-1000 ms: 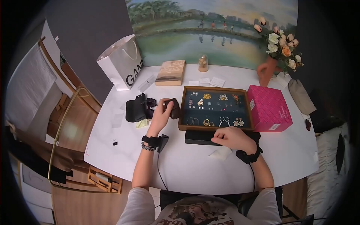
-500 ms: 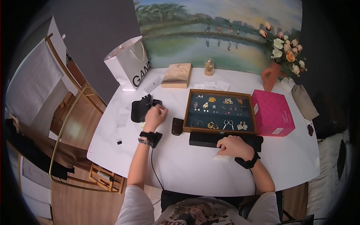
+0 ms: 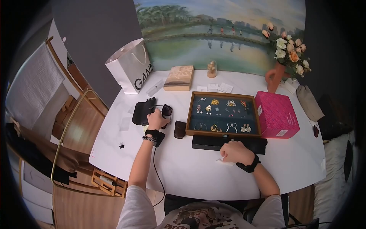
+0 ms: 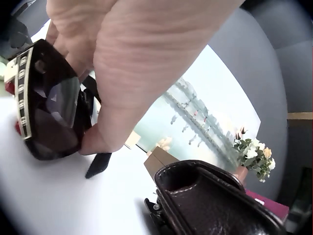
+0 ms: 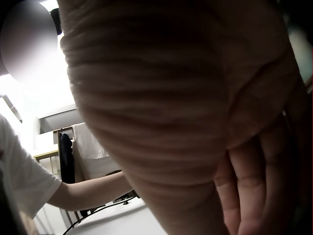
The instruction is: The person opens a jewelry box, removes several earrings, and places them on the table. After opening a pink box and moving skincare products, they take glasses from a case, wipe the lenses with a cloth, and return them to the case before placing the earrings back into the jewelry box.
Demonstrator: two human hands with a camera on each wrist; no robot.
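Note:
Dark sunglasses (image 3: 166, 110) are gripped by my left hand (image 3: 158, 119), just right of an open black case (image 3: 142, 113). In the left wrist view, the thumb of my left hand (image 4: 132, 63) presses against the frame of the sunglasses (image 4: 54, 110), with light studs along one arm. A brown leather pouch (image 3: 180, 129) stands right of that hand. My right hand (image 3: 238, 152), fingers loosely curled, rests at the front edge of a long black box (image 3: 206, 142); a white crumpled piece (image 3: 224, 162) is partly under its fingers. Whether they touch it is unclear.
A framed jewellery tray (image 3: 223, 135) lies behind the black box, with a pink box (image 3: 276, 114) on its right. Behind stand a white paper bag (image 3: 127, 68), a tan box (image 3: 179, 78), a small glass dome (image 3: 212, 69) and a flower vase (image 3: 275, 77). A binder clip (image 3: 121, 145) lies left.
My left hand has let go of the brown pouch, moved left to the case and taken hold of the sunglasses. My right hand has shifted slightly over the white piece.

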